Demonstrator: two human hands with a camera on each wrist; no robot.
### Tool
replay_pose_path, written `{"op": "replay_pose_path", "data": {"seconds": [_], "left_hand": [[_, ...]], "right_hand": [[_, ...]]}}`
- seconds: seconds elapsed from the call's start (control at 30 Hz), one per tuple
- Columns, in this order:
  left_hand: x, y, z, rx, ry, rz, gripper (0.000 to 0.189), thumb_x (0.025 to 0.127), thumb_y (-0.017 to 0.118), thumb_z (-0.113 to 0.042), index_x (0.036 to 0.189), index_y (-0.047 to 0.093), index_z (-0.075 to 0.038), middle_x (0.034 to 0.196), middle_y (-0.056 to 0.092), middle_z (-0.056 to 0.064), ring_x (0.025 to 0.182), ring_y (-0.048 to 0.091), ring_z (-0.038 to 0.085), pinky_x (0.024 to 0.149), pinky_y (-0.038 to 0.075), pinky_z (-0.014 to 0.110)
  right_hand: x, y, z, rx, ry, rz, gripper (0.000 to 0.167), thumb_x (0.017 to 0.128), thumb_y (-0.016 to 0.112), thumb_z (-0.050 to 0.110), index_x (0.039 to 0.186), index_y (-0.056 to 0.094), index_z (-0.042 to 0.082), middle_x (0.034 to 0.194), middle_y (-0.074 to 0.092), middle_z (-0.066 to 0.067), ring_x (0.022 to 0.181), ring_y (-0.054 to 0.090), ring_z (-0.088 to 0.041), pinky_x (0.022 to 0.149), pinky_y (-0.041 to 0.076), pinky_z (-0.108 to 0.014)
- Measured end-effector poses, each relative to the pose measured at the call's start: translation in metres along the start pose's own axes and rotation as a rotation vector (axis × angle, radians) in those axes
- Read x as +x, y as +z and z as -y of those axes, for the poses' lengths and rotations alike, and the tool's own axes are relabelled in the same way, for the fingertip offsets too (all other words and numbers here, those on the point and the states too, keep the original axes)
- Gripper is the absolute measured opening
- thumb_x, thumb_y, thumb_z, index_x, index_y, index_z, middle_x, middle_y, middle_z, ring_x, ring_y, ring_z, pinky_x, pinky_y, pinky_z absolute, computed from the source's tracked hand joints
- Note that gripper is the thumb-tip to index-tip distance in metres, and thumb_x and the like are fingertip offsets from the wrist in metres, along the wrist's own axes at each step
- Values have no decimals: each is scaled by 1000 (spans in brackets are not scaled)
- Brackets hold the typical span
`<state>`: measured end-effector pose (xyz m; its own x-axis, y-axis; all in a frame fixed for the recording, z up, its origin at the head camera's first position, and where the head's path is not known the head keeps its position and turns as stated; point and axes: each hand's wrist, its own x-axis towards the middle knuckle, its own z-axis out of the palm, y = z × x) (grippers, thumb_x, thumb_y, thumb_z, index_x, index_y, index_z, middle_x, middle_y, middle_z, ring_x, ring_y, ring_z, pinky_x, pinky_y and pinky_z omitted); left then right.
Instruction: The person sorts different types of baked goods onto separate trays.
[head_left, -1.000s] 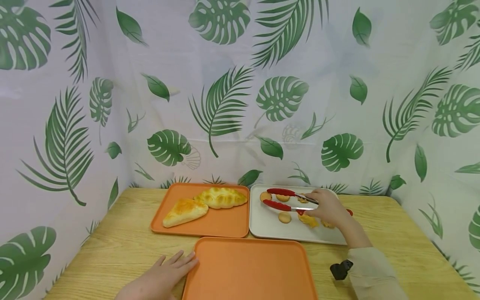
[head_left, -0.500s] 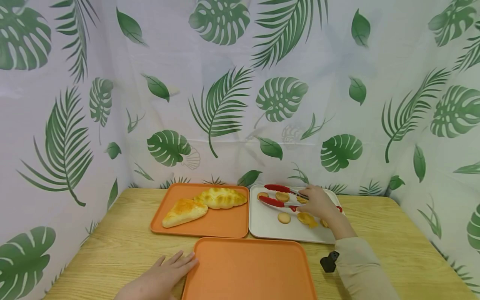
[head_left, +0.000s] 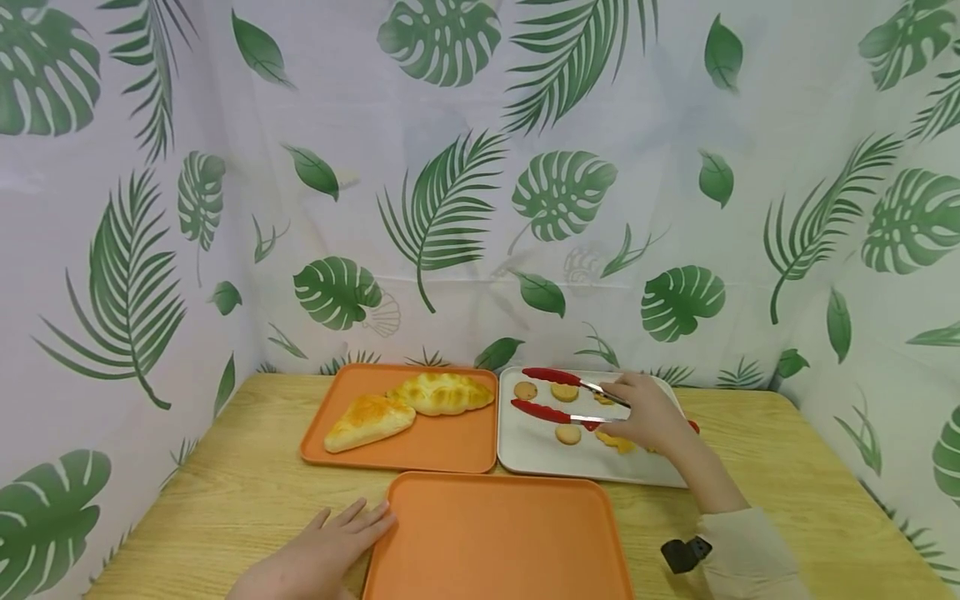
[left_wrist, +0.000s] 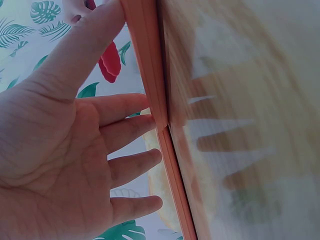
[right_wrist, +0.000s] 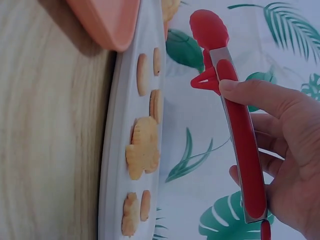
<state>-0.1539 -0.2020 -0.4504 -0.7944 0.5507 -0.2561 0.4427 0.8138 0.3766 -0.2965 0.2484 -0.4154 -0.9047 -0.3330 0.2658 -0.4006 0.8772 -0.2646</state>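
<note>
My right hand (head_left: 651, 414) grips a pair of red-and-metal tongs (head_left: 543, 412) above the white tray (head_left: 525, 454). In the head view the spread tong tips appear on either side of a round cookie (head_left: 526, 390) near that tray's back left corner; in the right wrist view the tongs (right_wrist: 244, 145) are raised clear of the cookies, my thumb along the red handle. Other cookies, such as a plain round one (head_left: 567, 434) and a shaped one (right_wrist: 143, 147), lie on the tray. My left hand (head_left: 322, 542) touches the left rim of the front orange tray (head_left: 498, 533), fingers extended.
Behind the front tray, another orange tray (head_left: 442, 450) bears a triangular bread (head_left: 369, 423) and a braided-looking bread (head_left: 442, 394). All three trays sit close together on a wooden table (head_left: 202, 492). A leaf-print curtain (head_left: 465, 250) surrounds the table at the back and sides.
The tong tips have shifted slightly left and spread wider apart. My right hand went left, then back a little to the right. My left hand has stayed at the tray's rim.
</note>
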Motion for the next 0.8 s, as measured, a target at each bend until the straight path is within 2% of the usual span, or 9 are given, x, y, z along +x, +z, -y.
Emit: {"op": "replay_pose_path", "data": {"seconds": [0.23,0.47,0.67,0.8], "left_hand": [[-1,1,0,6,0,-5,104,71,76,-60,152,35,-10,158,34,12,146,26,43,109,22,72],[-1,1,-2,-3,0,-2,104,71,75,-60,152,34,-10,158,34,12,146,25,43,109,22,72],[-2,0,-2,7,4,-5,103,71,74,-62,152,35,-11,158,33,11,147,24,42,109,22,72],[-2,-1,-3,6,2,-5,103,72,74,-62,152,35,-11,159,33,11,147,24,42,109,21,72]], "right_hand": [[-32,-8,16,52,-120,-64,60,71,85,20,125,66,1,108,63,-10,98,54,-26,79,51,-41],[-61,-14,28,31,-238,-94,63,64,90,20,121,69,4,107,65,-4,98,56,-22,80,53,-38],[-81,-17,37,73,-297,-14,62,66,89,22,123,69,10,111,63,1,99,53,-15,80,52,-32],[-90,-17,43,123,-379,39,60,68,87,22,124,68,13,113,62,3,99,52,-11,79,52,-27]]}}
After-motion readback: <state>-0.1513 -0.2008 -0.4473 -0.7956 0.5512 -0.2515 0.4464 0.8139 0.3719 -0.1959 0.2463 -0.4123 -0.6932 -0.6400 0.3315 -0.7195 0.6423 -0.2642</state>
